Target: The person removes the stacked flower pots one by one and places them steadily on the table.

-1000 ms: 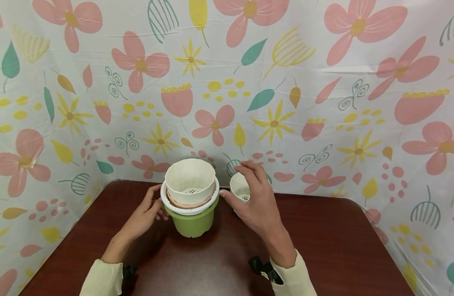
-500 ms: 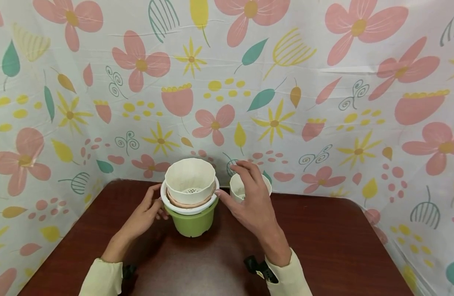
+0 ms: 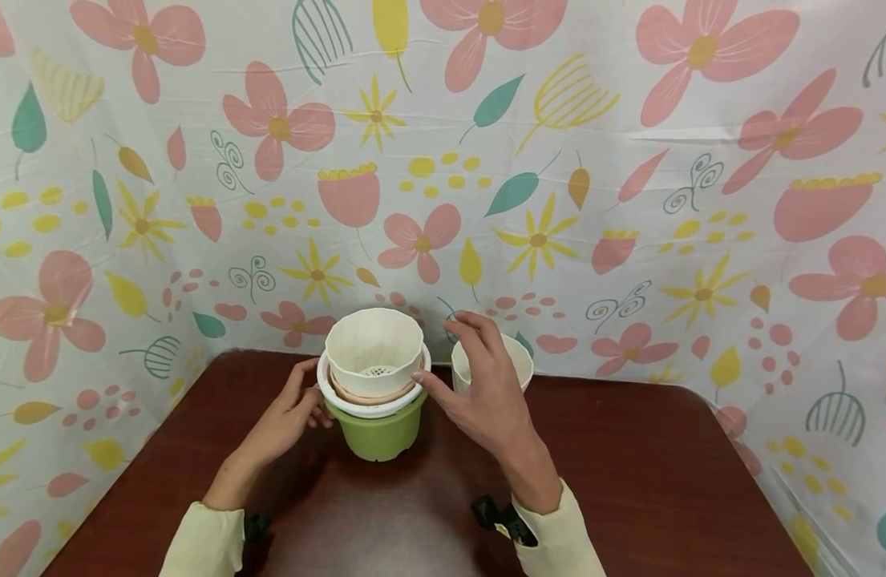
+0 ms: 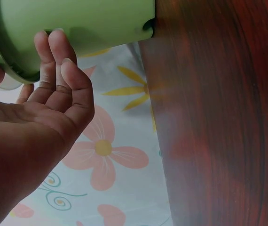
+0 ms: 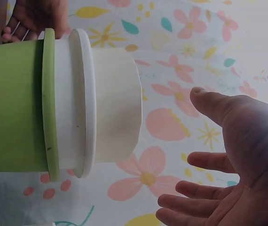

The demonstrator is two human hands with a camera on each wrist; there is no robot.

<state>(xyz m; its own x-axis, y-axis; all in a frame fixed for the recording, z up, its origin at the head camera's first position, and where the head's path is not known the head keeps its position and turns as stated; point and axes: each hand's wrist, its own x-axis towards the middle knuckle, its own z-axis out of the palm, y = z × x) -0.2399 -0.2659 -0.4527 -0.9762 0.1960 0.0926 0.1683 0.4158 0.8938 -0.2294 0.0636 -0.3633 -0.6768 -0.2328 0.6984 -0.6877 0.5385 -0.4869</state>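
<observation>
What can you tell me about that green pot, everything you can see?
The green pot looks plastic, with a lipped rim, tapering wall and notched base. It stands upright on the reddish-brown table, a white pot nested inside it. The left grip is at its rim; whether it touches is hard to tell.

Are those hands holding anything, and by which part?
The right hand holds nothing. The left hand is at the pot stack, near its rims; whether it grips cannot be told.

Green bottom pot (image 3: 380, 433), cream top pot (image 3: 374, 353), pink-flowered white backdrop (image 3: 443, 128), reddish-brown table (image 3: 652, 473).
</observation>
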